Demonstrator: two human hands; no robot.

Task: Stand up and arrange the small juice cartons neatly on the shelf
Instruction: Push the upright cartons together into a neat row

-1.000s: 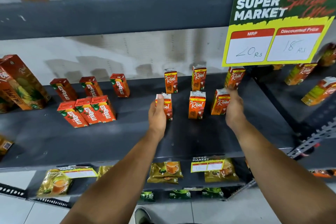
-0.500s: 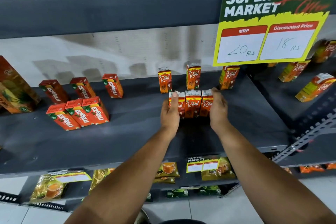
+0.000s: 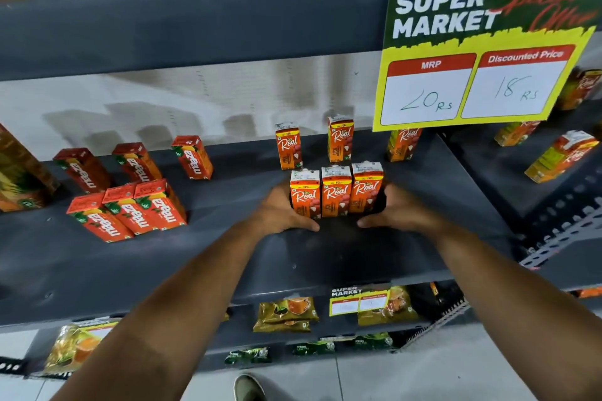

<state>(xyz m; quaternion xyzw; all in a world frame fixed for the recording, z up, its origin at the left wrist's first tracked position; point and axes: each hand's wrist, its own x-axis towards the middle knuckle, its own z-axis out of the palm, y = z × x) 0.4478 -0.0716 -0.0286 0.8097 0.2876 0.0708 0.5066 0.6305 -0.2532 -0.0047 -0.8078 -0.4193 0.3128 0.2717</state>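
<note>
Six small Real juice cartons stand upright on the grey shelf (image 3: 163,257). Three of them form a front row (image 3: 336,192), side by side and touching. The other three stand apart behind: a back left carton (image 3: 288,146), a back middle carton (image 3: 340,140), and a back right carton (image 3: 404,144) partly hidden by the hanging price sign (image 3: 482,49).

The left hand (image 3: 280,210) presses flat against the left side of the front row and the right hand (image 3: 395,208) against its right side. On both, the fingers are held straight and together along the carton sides, with the thumbs stretched low in front of the row; neither hand pinches a carton.

To the left on the same shelf are six red Maaza cartons: a front group of three (image 3: 128,210) packed together, and three more (image 3: 136,161) spaced out behind. A larger juice box (image 3: 19,172) leans at the far left edge. More cartons (image 3: 560,156) sit on the neighbouring shelf to the right. Yellow-green pouches (image 3: 286,312) lie on the shelf below, and a shoe (image 3: 249,389) shows on the tiled floor.
</note>
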